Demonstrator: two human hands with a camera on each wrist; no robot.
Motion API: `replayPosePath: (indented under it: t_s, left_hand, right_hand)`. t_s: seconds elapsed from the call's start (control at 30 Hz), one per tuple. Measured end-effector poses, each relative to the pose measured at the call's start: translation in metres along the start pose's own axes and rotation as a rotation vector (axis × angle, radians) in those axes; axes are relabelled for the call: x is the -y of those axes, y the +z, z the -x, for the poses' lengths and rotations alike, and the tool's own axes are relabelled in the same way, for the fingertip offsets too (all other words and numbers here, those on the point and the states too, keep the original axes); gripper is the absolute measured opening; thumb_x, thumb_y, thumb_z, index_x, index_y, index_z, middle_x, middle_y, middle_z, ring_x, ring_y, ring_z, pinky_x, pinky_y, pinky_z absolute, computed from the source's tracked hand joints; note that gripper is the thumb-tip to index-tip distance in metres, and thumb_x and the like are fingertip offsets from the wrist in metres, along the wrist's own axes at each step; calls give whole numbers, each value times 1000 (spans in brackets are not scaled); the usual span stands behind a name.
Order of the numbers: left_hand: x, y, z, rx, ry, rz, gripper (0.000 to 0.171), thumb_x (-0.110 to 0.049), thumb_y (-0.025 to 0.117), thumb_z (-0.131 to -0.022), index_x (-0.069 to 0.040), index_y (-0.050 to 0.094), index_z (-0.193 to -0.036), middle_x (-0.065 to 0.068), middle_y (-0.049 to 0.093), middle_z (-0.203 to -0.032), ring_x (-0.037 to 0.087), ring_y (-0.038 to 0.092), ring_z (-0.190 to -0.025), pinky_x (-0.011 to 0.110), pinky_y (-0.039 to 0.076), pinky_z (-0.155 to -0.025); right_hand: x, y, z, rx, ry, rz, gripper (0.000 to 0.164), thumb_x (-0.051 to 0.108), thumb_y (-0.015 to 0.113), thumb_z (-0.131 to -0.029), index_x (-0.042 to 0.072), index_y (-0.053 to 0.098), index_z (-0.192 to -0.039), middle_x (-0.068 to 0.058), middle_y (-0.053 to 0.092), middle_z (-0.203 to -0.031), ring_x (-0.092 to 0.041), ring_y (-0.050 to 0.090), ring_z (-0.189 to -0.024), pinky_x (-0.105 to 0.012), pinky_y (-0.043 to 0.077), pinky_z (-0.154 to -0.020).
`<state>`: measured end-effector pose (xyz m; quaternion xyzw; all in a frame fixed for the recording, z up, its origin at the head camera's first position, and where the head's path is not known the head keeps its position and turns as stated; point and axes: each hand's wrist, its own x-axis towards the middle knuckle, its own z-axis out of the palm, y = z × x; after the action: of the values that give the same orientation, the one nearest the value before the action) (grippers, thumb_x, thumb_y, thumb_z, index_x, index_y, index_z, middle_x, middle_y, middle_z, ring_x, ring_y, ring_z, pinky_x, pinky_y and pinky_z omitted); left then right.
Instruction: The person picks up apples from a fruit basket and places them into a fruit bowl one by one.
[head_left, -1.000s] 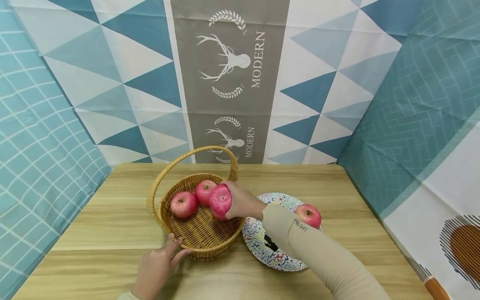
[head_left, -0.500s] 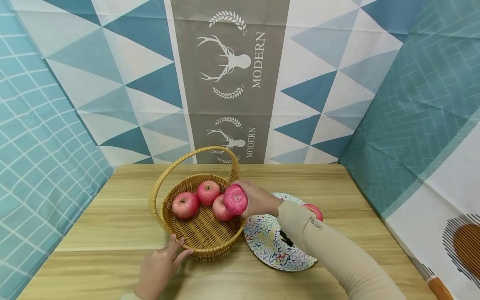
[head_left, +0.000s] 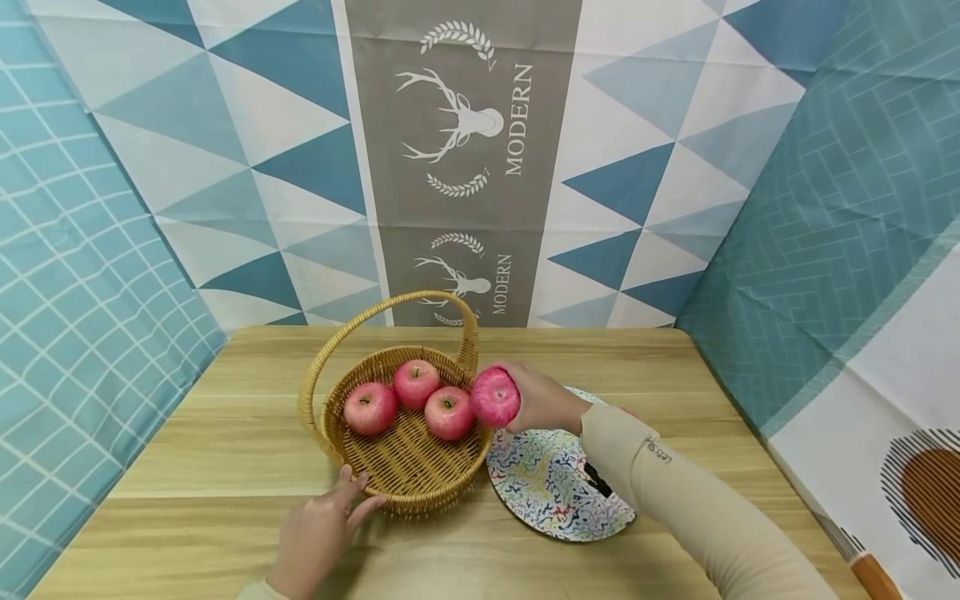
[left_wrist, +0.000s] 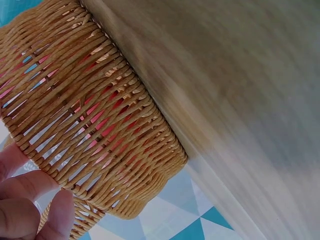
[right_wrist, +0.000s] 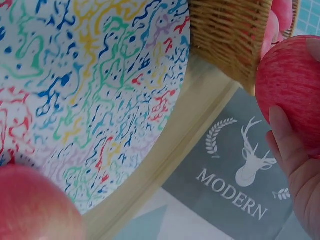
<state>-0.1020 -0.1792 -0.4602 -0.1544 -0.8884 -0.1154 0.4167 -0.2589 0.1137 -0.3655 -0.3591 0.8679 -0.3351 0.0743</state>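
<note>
My right hand grips a red apple just outside the right rim of a wicker basket. The right wrist view shows this apple close up, fingers and thumb around it. Inside the basket sit three apples: one at the left, another at the back, a third at the right. With fingers at the front-left rim, my left hand holds the basket; the left wrist view shows its bent fingers against the rim.
A round, flat plate with multicoloured squiggles lies right of the basket, partly under my right forearm. One more apple is on it, almost hidden by the sleeve in the head view. The basket's tall handle arches over its back. Patterned cloth walls surround the wooden table.
My right hand has carried its apple rightward, from over the basket to past its right rim, uncovering the apple below. My left hand stays at the basket rim.
</note>
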Motion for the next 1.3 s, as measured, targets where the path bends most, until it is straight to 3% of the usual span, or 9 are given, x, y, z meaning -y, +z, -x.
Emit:
replayPosePath:
  t_s: [0.37,0.97,1.13,1.3]
  left_hand:
    - [-1,-2,-1,21,-17,3,73,-61,31,-93,-1,73,-89,27,68,-88,31,62,-43,33,40,-30]
    - [1,-2,-2,12,41,-24,73,-60,31,-96,-1,73,-87,26,69,-84,27,60,-39,28,37,-28]
    - [2,-2,-2,25,67,-38,72,-59,30,-97,-1,73,-87,26,69,-84,22,56,-34,23,32,-26]
    - [3,-2,0,40,71,-47,72,-59,29,-98,-2,73,-87,25,69,-84,17,49,-29,20,29,-26]
  right_hand:
    - [-5,-15,6,11,18,58,85,0,85,-60,3,44,-134,-12,54,-121,-28,55,-109,-43,51,-88]
    - [-23,-35,7,62,15,110,87,4,86,-59,-1,42,-133,-17,54,-119,-32,55,-108,-45,51,-87]
    - [-30,-45,7,95,21,30,83,3,85,-58,-2,44,-130,-14,56,-118,-32,54,-109,-42,52,-85]
    - [-37,-64,11,147,99,-46,84,2,85,-60,-3,40,-130,-17,54,-119,-36,50,-113,-42,54,-82]
